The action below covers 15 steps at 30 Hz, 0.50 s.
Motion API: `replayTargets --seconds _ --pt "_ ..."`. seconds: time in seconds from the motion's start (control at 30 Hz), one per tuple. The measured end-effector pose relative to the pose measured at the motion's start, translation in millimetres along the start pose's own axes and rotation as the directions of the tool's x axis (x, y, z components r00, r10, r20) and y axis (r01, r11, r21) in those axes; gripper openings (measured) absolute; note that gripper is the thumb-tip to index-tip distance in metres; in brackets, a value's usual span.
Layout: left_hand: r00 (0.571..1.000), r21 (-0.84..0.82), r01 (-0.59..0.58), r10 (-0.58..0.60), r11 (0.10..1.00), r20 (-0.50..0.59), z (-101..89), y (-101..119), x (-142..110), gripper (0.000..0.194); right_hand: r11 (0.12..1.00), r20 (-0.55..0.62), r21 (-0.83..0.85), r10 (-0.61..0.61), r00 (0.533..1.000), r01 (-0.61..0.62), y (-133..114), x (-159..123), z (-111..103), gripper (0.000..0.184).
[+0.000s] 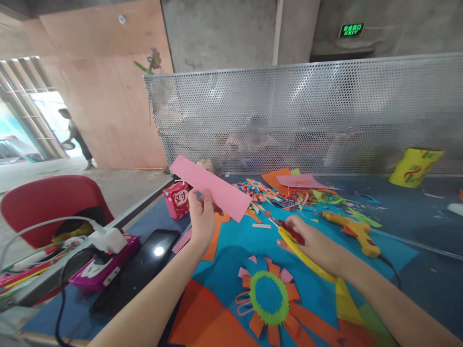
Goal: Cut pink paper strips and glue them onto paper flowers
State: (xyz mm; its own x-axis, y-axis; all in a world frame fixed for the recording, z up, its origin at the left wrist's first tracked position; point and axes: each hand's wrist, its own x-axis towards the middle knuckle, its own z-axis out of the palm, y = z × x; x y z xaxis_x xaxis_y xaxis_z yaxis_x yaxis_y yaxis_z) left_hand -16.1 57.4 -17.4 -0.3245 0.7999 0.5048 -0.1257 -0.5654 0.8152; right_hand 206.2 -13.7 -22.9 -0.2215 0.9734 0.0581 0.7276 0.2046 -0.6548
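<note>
A strip of pink paper is pinched between the thumb and fingers of my left hand, raised and slanting down to the right. My right hand grips scissors with red and yellow handles. Their blades point up and left, close to the strip's lower right corner; whether they touch it I cannot tell. Below my hands lies a paper flower with a green zigzag ring around a blue middle and orange and pink petals. Blue paper is spread under it.
To the right rests a yellow glue gun, its cord trailing. A phone, a purple power strip and a pink box are at left. Paper scraps lie before a perforated metal screen. A yellow roll stands far right.
</note>
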Motion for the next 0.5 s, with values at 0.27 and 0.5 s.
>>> replayTargets --seconds 0.27,0.5 --pt "0.998 -0.010 0.009 -0.009 1.000 0.063 4.8 5.2 -7.3 0.012 1.000 0.037 0.005 0.015 0.999 -0.015 -3.3 -2.7 2.6 0.034" --pt "0.996 -0.019 0.006 -0.005 1.000 0.085 4.7 4.1 -7.4 0.013 1.000 0.044 0.008 0.010 0.999 -0.011 -2.0 -1.0 3.1 0.036"
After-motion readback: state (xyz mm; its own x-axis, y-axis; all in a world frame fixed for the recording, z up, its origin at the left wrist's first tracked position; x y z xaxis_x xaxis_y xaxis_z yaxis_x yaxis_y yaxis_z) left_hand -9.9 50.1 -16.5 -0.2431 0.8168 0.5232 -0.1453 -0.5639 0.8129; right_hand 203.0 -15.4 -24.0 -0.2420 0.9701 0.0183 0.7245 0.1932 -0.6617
